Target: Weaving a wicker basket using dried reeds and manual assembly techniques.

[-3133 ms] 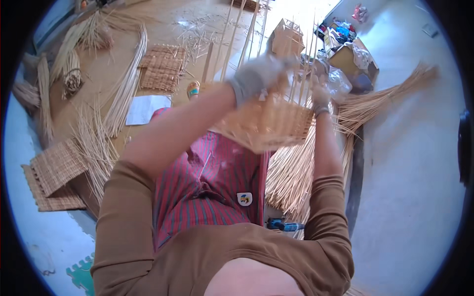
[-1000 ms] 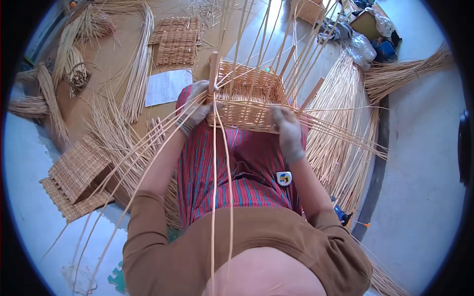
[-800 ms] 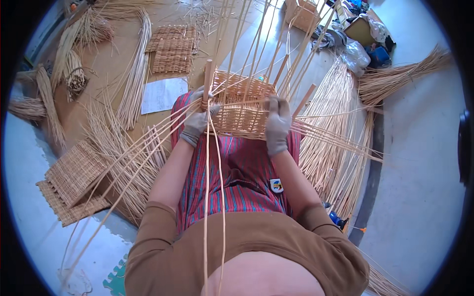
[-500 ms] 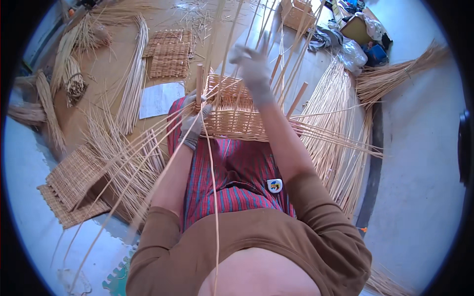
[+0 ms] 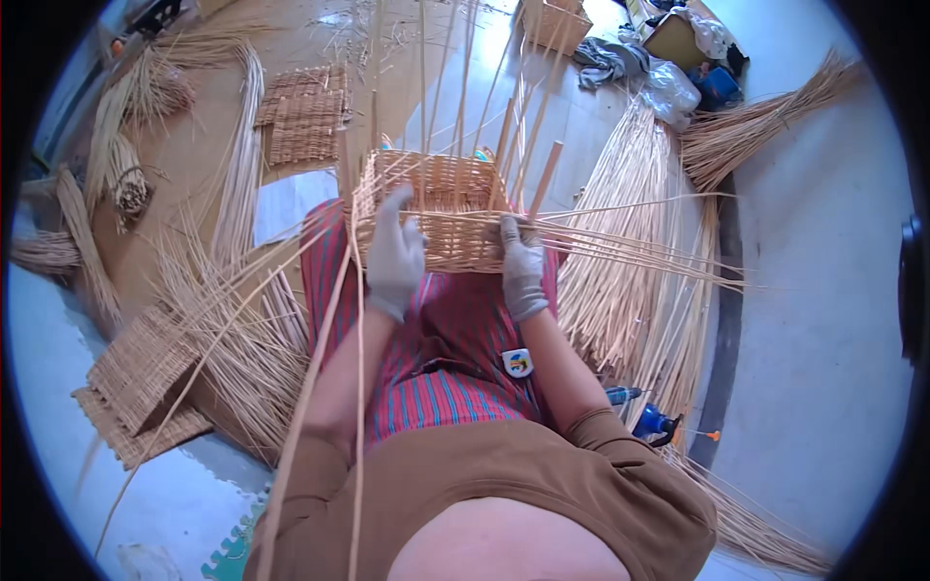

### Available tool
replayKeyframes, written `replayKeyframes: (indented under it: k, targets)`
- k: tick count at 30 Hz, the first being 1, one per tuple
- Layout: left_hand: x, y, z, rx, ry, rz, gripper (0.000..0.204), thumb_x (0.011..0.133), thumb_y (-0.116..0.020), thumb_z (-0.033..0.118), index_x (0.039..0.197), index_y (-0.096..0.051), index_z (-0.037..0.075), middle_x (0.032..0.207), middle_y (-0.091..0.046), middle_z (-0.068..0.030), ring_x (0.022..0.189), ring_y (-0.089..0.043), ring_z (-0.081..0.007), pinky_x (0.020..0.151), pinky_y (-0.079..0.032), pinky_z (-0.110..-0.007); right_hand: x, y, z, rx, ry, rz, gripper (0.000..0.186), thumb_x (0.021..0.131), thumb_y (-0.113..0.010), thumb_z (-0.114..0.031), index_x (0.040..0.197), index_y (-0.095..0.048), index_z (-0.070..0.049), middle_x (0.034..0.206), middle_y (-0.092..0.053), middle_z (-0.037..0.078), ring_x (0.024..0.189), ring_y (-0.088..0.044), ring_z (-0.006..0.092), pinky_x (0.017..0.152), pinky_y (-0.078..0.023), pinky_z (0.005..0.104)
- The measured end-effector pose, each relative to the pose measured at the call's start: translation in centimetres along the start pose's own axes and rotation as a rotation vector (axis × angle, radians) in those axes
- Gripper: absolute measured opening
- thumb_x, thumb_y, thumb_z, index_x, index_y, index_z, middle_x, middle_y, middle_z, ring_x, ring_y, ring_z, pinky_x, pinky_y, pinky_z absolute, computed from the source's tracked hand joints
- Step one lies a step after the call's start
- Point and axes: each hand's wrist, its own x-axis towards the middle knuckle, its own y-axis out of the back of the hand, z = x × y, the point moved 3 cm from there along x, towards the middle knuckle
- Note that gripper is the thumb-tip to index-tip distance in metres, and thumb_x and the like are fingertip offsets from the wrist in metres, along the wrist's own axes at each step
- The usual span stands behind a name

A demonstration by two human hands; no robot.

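A half-woven wicker basket (image 5: 450, 247) rests at my lap, with a woven front wall and thick corner stakes. Thin upright canes (image 5: 421, 97) rise from it, and long loose strands (image 5: 630, 250) stick out past its right corner. My left hand (image 5: 395, 257), in a pale glove, is at the left part of the front wall, fingers apart and the index pointing up. My right hand (image 5: 523, 266), also gloved, grips the front wall near the right corner stake (image 5: 545, 181), thumb on the rim; its other fingers are partly hidden.
Bundles of long cane lie right (image 5: 625, 213) and left (image 5: 228, 339). Woven panels (image 5: 145, 368) lie at the lower left, another panel (image 5: 305, 111) farther off. A blue tool (image 5: 654, 423) sits by my right elbow. Plastic bags (image 5: 668, 97) and a wooden box (image 5: 557, 24) stand far right.
My right hand has come down from among the uprights to the basket's right front corner. My left hand has left the left corner stake and moved to the front wall. The view has shifted.
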Motion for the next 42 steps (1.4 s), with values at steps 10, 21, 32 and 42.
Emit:
replayKeyframes:
  k: [10,21,32,42]
  targets:
    - [5.0,-1.4,-7.6,-0.020,0.449,-0.365,0.028,0.100,-0.066,0.032,0.093,-0.065,0.005,0.077,-0.063,0.0004,0.056,-0.061,-0.0096,0.048,-0.054,-0.027,5.4,-12.6,-10.1,-0.287,0.448,-0.326,0.051,0.095,-0.052,-0.002,0.146,-0.047,-0.010,0.133,-0.062,0.014,0.099,-0.067,0.0197,0.084,-0.055,0.0330]
    - [9.1,-1.6,-6.6,0.357,-0.095,0.000,0.042,0.077,-0.083,0.040,0.095,-0.064,0.008,0.079,-0.066,-0.0135,0.071,-0.062,-0.0339,0.069,-0.051,-0.045,1.5,0.5,-3.1,-0.689,0.563,-0.084,0.022,0.103,-0.051,-0.013,0.119,-0.063,-0.004,0.107,-0.068,0.012,0.093,-0.066,0.0278,0.080,-0.055,0.0416]
    - [3.2,-10.3,-1.2,0.568,0.125,-0.464,0.051,0.097,-0.055,0.028,0.146,-0.042,0.024,0.099,-0.068,-0.0281,0.091,-0.067,-0.0476,0.076,-0.052,-0.056,1.4,4.9,-6.9,-0.256,0.441,0.112,0.024,0.099,-0.060,-0.008,0.121,-0.061,0.001,0.109,-0.071,0.011,0.100,-0.070,0.0221,0.084,-0.056,0.0343]
    - [2.9,-9.1,2.8,0.680,-0.448,-0.022,0.082,0.085,-0.075,0.022,0.156,-0.034,0.017,0.131,-0.060,-0.0146,0.115,-0.063,-0.0306,0.096,-0.049,-0.047,8.0,2.6,-13.5,0.032,0.530,0.104,0.028,0.105,-0.042,-0.005,0.131,-0.051,-0.008,0.079,-0.053,-0.001,0.070,-0.056,0.0100,0.071,-0.055,0.0304]
